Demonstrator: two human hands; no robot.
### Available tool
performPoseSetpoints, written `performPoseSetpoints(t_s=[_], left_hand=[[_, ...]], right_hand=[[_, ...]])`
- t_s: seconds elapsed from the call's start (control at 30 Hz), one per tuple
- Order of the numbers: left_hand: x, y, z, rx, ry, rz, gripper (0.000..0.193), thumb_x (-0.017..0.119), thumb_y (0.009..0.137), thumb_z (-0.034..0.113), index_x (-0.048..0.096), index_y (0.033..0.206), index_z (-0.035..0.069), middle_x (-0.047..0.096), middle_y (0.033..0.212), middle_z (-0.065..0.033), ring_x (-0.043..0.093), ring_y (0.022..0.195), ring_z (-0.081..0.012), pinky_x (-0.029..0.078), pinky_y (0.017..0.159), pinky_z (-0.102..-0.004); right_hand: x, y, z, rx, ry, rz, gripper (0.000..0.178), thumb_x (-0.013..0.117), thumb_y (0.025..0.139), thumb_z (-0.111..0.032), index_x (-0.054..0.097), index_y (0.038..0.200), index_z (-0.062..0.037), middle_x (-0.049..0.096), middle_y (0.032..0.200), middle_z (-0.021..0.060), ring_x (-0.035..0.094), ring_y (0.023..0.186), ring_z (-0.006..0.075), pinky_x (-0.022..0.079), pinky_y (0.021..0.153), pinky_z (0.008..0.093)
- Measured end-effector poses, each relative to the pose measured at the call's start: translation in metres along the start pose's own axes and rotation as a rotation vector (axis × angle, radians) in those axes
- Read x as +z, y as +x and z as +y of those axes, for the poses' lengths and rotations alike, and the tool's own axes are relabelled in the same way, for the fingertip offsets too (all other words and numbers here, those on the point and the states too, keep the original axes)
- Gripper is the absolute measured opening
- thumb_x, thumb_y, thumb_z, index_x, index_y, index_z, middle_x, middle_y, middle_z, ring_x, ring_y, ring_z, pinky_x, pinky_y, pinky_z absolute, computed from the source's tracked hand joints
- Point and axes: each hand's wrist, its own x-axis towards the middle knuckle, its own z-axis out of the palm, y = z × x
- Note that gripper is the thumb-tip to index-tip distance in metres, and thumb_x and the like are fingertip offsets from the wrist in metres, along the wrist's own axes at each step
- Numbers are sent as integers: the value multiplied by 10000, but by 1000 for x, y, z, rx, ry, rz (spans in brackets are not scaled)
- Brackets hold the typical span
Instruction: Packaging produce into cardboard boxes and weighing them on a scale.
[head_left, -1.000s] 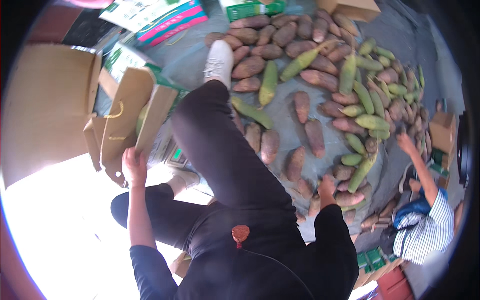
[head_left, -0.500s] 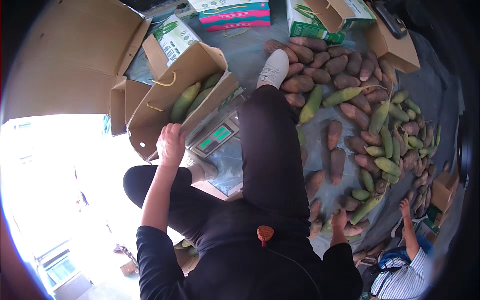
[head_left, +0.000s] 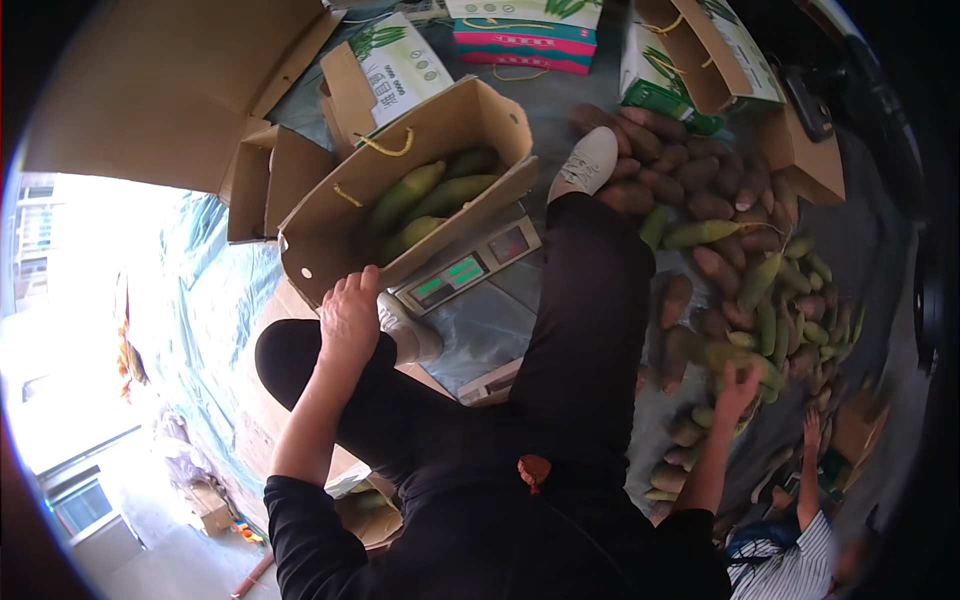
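My left hand (head_left: 350, 318) has its fingers hooked over the near rim of an open cardboard carry box (head_left: 330, 215) with yellow cord handles. Several green radishes (head_left: 408, 192) lie inside that box. It sits on a digital scale (head_left: 470, 268) with lit green displays. Out to the right, my right hand (head_left: 738, 392) is closed on a long green radish (head_left: 722, 354), which is blurred by motion. Beneath and around it spreads a heap of green radishes (head_left: 766, 325) and reddish-brown roots (head_left: 675, 300).
White-and-green boxes (head_left: 400, 75) and a pink-and-teal box (head_left: 525, 45) stand at the back. A large cardboard flap (head_left: 150, 90) rises at far left. Another open box (head_left: 735, 50) is at back right. At lower right, another person's arm (head_left: 809, 470) reaches toward the heap.
My right hand has moved forward from the heap's near end, a green radish now in it. My left hand stays at the box rim. The whole view has shifted.
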Motion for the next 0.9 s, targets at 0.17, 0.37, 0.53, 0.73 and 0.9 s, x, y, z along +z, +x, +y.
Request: performPoseSetpoints(t_s=[0.17,0.37,0.53,0.73,0.9], left_hand=[[4,-4,-2,40,26,53,227,521,761,77,514,983,32,576,818,-95,593,809,-259,472,712,-375],[13,-3,-8,52,8,104,152,522,759,81,505,907,49,566,790,-80,592,783,-241,475,685,-361],[11,-4,-9,47,6,140,131,514,763,71,506,893,66,567,786,-74,591,775,-241,473,679,-364],[10,2,-9,49,-40,158,157,482,770,42,506,921,75,572,802,-88,587,804,-269,462,694,-383],[18,2,-15,8,-14,157,194,460,795,32,523,973,76,588,849,-101,587,832,-296,463,700,-406]], right_hand=[[26,60,-127,-200,270,-25,272,578,871,-82,480,1111,0,531,1103,80,533,974,152,462,813,293],[97,75,-278,-484,661,-297,305,549,867,-46,448,1147,19,509,1196,152,550,1041,226,527,816,367],[184,48,-354,-329,844,-680,324,613,837,-79,464,1119,-25,533,1130,126,564,1018,198,538,757,330],[244,24,-389,-255,436,-990,418,642,848,-286,490,1162,-55,565,1087,59,531,1023,143,480,749,293],[209,61,-318,-240,469,-847,329,604,874,-280,564,1129,-76,596,995,19,568,879,90,455,713,238]])
